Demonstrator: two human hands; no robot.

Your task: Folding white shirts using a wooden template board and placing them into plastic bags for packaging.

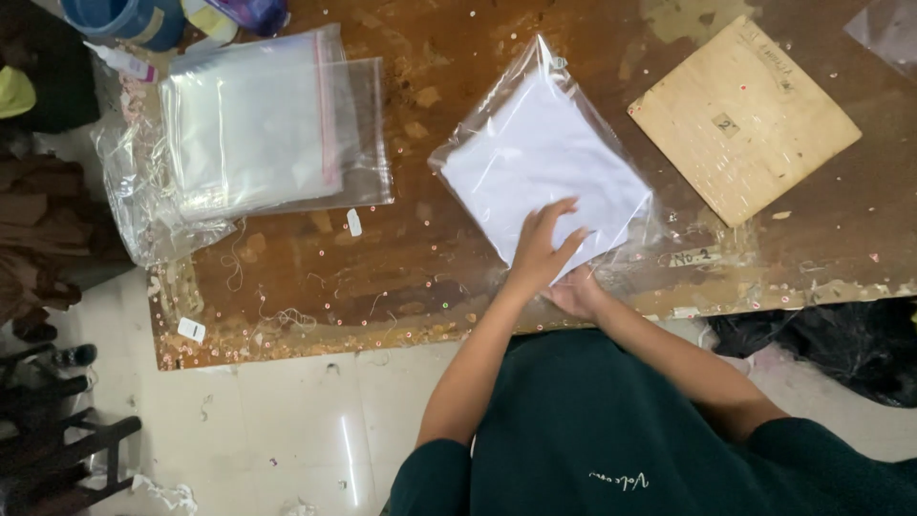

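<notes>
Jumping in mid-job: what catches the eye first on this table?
A white folded cloth in a clear bag lies mid-table, the left hand flat on its near corner, the right hand beneath it. A stack of empty clear bags lies left; a square wooden board right.

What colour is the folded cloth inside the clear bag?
White: the folded cloth in the clear bag, head view.

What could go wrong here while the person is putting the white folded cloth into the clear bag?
1. The clear bag lies near the table's front edge, where the left hand presses and the right hand works; it might slide off.
2. Small sequins and threads litter the table; some may stick to the white folded cloth or get into the bag.
3. The thin plastic could crease or tear at its opening if pulled hard.
</notes>
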